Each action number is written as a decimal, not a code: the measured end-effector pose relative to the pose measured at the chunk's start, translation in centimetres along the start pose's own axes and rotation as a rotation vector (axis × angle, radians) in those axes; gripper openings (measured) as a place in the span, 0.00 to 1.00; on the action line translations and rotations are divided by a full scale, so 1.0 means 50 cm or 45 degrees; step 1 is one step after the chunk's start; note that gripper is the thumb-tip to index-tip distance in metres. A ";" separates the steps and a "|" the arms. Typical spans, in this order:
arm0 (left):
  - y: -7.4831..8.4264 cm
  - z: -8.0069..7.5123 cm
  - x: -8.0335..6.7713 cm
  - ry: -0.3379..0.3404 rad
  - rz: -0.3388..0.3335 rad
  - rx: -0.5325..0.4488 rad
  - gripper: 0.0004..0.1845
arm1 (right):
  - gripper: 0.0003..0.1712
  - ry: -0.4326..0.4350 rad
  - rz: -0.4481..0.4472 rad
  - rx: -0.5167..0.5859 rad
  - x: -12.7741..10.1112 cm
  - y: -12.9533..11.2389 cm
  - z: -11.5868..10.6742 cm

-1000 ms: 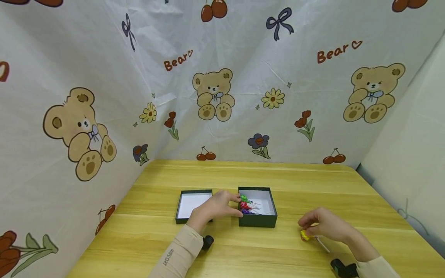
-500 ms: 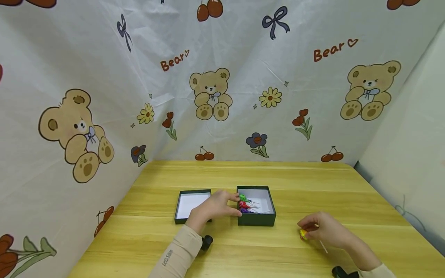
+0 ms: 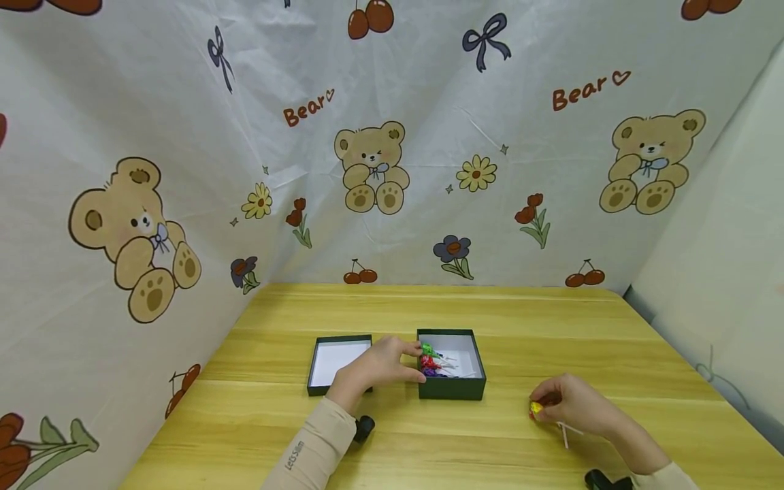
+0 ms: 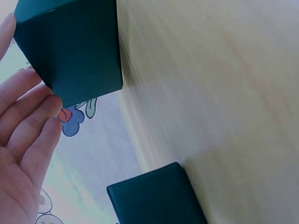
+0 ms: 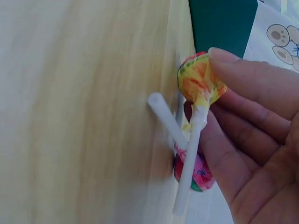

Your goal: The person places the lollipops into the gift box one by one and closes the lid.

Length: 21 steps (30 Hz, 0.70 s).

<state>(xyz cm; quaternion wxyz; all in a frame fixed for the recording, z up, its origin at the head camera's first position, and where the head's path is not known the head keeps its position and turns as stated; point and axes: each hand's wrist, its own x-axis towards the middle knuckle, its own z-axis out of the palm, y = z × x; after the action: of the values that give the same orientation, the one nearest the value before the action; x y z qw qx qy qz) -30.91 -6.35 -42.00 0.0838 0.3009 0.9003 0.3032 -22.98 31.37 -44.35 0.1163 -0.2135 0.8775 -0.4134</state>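
Note:
In the head view, my left hand (image 3: 381, 367) rests against the left side of a dark green open box (image 3: 452, 388), thumb near its front corner. Its fingers look nearly straight beside the box (image 4: 74, 51) in the left wrist view. Several wrapped lollipops (image 3: 427, 361), green, red and purple, lie inside along the left wall. To the right of the box, my right hand (image 3: 576, 405) pinches a yellow-orange lollipop (image 5: 196, 77) by its wrapped head. A pink lollipop (image 5: 198, 172) shows behind its stick, close to the fingers; whether they touch it cannot be told.
A shallow dark green lid (image 3: 339, 361) with a white inside lies left of the box, partly behind the left hand. The wooden table (image 3: 465, 442) ends at a bear-patterned cloth (image 3: 392, 252) behind. Dark wrist cameras (image 3: 364, 429) sit on both wrists.
The right hand has turned slightly around the yellow lollipop, and a second white stick now shows beneath it. The left hand and the box keep their places; the head view has shifted slightly.

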 end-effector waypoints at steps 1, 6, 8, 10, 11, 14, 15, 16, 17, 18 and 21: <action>0.000 0.000 0.000 0.000 0.000 -0.001 0.28 | 0.14 -0.001 0.004 0.000 0.000 0.001 0.000; 0.000 0.000 0.000 0.003 0.004 -0.005 0.28 | 0.11 0.001 0.024 -0.007 0.002 -0.004 0.001; -0.001 0.001 0.000 0.003 0.004 -0.004 0.28 | 0.11 0.011 0.037 -0.009 0.003 -0.009 0.002; -0.001 0.002 0.000 0.003 0.000 -0.006 0.28 | 0.12 0.030 0.047 -0.016 0.004 -0.012 0.003; -0.002 0.002 0.000 0.004 0.000 -0.005 0.28 | 0.13 0.037 0.050 -0.015 0.005 -0.013 0.003; -0.003 0.002 0.000 0.004 -0.001 0.003 0.28 | 0.16 0.052 0.070 0.008 0.008 -0.017 0.002; -0.003 0.001 0.001 0.004 -0.001 0.002 0.28 | 0.17 0.055 0.073 0.014 0.008 -0.019 0.002; -0.003 0.001 0.001 0.003 0.000 0.004 0.28 | 0.18 0.059 0.076 0.020 0.009 -0.021 0.001; -0.004 0.001 0.001 0.003 0.002 0.004 0.28 | 0.19 0.063 0.081 0.024 0.009 -0.023 0.000; -0.004 0.000 0.001 0.003 0.003 0.005 0.28 | 0.19 0.069 0.084 0.025 0.010 -0.026 -0.001; -0.005 0.000 0.001 0.006 0.009 0.005 0.28 | 0.20 0.093 0.069 0.011 0.011 -0.034 -0.004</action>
<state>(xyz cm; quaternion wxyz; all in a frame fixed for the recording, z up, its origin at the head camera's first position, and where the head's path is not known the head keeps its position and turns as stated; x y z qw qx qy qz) -31.09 -6.46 -42.13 0.0798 0.3037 0.9000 0.3025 -23.10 30.29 -42.92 0.0962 -0.1741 0.8848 -0.4214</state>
